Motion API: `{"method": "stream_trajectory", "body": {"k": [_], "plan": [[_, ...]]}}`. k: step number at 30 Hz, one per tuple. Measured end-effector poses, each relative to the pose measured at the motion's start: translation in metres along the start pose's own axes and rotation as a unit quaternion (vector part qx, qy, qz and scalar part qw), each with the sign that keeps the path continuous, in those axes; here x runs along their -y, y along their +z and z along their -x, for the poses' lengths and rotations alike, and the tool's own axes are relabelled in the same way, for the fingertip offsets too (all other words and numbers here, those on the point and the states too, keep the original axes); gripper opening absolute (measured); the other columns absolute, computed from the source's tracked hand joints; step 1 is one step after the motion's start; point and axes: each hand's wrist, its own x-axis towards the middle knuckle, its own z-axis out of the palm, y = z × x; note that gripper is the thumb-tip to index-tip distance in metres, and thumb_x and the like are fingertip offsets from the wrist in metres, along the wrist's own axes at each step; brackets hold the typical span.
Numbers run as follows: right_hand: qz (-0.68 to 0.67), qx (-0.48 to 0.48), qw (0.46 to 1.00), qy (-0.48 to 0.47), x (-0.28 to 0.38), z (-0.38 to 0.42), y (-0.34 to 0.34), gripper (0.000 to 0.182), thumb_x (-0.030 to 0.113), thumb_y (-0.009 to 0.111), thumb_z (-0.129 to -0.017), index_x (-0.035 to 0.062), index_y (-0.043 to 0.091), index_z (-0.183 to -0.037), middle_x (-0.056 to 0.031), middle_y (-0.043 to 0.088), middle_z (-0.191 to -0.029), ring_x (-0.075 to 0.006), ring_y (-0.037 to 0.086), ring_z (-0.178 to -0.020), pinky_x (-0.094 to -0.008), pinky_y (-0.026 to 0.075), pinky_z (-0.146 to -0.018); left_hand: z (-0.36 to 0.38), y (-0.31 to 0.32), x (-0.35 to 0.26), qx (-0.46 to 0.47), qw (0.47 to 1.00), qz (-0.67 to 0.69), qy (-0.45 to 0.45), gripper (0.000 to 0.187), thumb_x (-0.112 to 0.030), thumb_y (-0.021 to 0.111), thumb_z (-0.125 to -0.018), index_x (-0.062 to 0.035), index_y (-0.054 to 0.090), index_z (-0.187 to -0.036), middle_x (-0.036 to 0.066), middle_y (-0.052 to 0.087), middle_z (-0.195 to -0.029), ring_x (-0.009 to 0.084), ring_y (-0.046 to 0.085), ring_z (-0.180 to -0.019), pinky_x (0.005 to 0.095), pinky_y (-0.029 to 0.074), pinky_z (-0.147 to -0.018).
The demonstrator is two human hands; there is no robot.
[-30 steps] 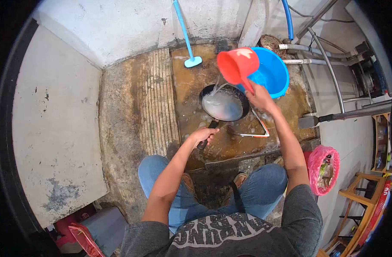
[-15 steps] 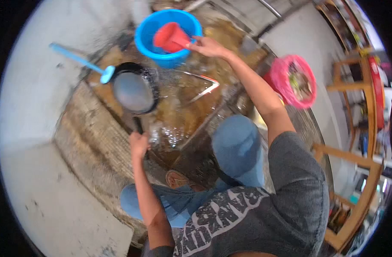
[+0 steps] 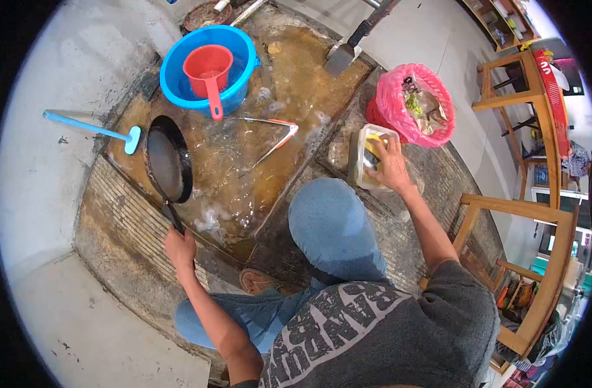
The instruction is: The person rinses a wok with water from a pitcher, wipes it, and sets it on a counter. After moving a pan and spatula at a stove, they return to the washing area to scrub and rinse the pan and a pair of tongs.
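My left hand (image 3: 180, 249) is closed round the black handle of a frying pan (image 3: 169, 160), which is tilted over the wet floor. My right hand (image 3: 390, 165) reaches into a clear plastic tub (image 3: 360, 169); its fingers are bent around something yellow (image 3: 373, 143), and whether they grip it is unclear. A red dipper (image 3: 207, 68) rests in the blue basin (image 3: 173, 71), its handle over the rim. Tongs with orange edges (image 3: 283, 134) lie on the wet floor beside the basin.
A pink-lined bin (image 3: 390, 107) holding scraps stands beyond the tub. A light-blue brush (image 3: 133, 139) leans near the left wall (image 3: 44, 174). Wooden frames (image 3: 554, 258) stand at the right. A flat dark blade (image 3: 340, 59) lies at the top.
My right hand has let go of the red dipper, now resting in the basin, and moved down to the tub. The pan in my left hand has tilted sideways.
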Motion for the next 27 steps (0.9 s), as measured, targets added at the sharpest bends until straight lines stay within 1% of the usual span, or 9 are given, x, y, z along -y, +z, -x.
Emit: {"method": "stream_trajectory", "body": {"k": [5,8,12,15,18,21,24,25,27], "plan": [[0.092,-0.005,0.995,0.032,0.011,-0.010,0.005,0.076,0.016,0.077,-0.048,0.0118,0.046,-0.118,-0.0135,0.044,-0.101,-0.0335,0.041,-0.095,-0.0425,0.038,-0.086,0.001,0.007,0.009,0.016,0.999,0.039,0.005,0.031,-0.019,0.059,-0.074,0.0067,0.053,-0.091,0.022,0.056,-0.067,0.0395,0.057,-0.072,0.0435,0.043,-0.062],[0.065,-0.020,0.996,0.059,-0.004,-0.008,0.036,0.076,0.010,0.076,-0.045,0.0103,0.047,-0.116,-0.0143,0.045,-0.098,-0.0339,0.042,-0.094,-0.0417,0.038,-0.084,0.000,0.005,0.010,0.033,0.996,0.081,0.002,0.033,-0.019,0.058,-0.075,0.0082,0.052,-0.094,0.021,0.056,-0.067,0.0386,0.057,-0.070,0.0429,0.043,-0.062],[0.086,-0.004,0.992,0.093,0.002,-0.013,0.041,0.056,0.000,0.067,-0.051,0.0041,0.048,-0.103,-0.0181,0.047,-0.097,-0.0364,0.046,-0.092,-0.0441,0.043,-0.077,0.001,0.005,0.011,0.007,0.993,0.113,-0.019,0.032,-0.019,0.058,-0.076,0.0078,0.052,-0.093,0.018,0.055,-0.062,0.0344,0.057,-0.062,0.0414,0.043,-0.060],[0.066,0.043,0.990,0.118,-0.014,-0.017,0.062,0.042,-0.003,0.059,-0.056,0.0012,0.050,-0.097,-0.0233,0.051,-0.091,-0.0396,0.050,-0.087,-0.0473,0.038,-0.086,0.001,0.001,0.007,0.008,0.986,0.163,-0.046,0.027,-0.018,0.057,-0.077,0.0063,0.051,-0.088,0.015,0.053,-0.058,0.0296,0.056,-0.054,0.0391,0.043,-0.055],[0.068,0.072,0.991,0.090,-0.030,-0.017,0.079,0.020,-0.006,0.050,-0.063,-0.0012,0.051,-0.082,-0.0233,0.054,-0.078,-0.0393,0.054,-0.082,-0.0483,0.037,-0.087,0.002,-0.006,0.004,0.013,0.979,0.195,-0.053,0.024,-0.017,0.058,-0.077,0.0048,0.051,-0.082,0.013,0.052,-0.056,0.0260,0.055,-0.050,0.0373,0.042,-0.051],[0.098,0.075,0.991,0.051,-0.048,-0.017,0.091,0.006,-0.003,0.047,-0.068,-0.0024,0.050,-0.073,-0.0213,0.054,-0.070,-0.0398,0.053,-0.081,-0.0484,0.037,-0.086,0.005,-0.015,-0.010,0.017,0.980,0.192,-0.051,0.022,-0.017,0.058,-0.077,0.0041,0.051,-0.080,0.013,0.051,-0.055,0.0258,0.055,-0.050,0.0374,0.042,-0.051],[-0.016,0.050,0.993,0.102,-0.062,-0.014,0.103,0.010,0.000,0.045,-0.073,-0.0027,0.051,-0.080,-0.0213,0.054,-0.075,-0.0406,0.051,-0.078,-0.0481,0.037,-0.087,-0.004,0.000,0.010,0.001,0.988,0.155,-0.019,0.023,-0.018,0.058,-0.077,0.0037,0.051,-0.080,0.013,0.051,-0.053,0.0267,0.056,-0.051,0.0383,0.042,-0.051],[-0.017,0.005,0.997,0.069,-0.067,-0.012,0.106,0.012,0.004,0.048,-0.072,-0.0018,0.052,-0.082,-0.0217,0.055,-0.077,-0.0400,0.052,-0.080,-0.0456,0.039,-0.084,-0.009,0.010,0.025,-0.010,0.990,0.140,-0.004,0.023,-0.018,0.058,-0.077,0.0035,0.051,-0.080,0.013,0.050,-0.051,0.0269,0.056,-0.052,0.0386,0.042,-0.052],[-0.023,-0.084,0.996,-0.001,-0.069,-0.010,0.109,0.019,0.011,0.054,-0.071,-0.0001,0.053,-0.086,-0.0226,0.057,-0.082,-0.0386,0.053,-0.084,-0.0407,0.043,-0.078,0.001,-0.005,0.006,0.013,0.984,0.175,-0.044,0.023,-0.019,0.058,-0.077,0.0033,0.051,-0.081,0.013,0.051,-0.052,0.0274,0.057,-0.053,0.0391,0.042,-0.052]]}}
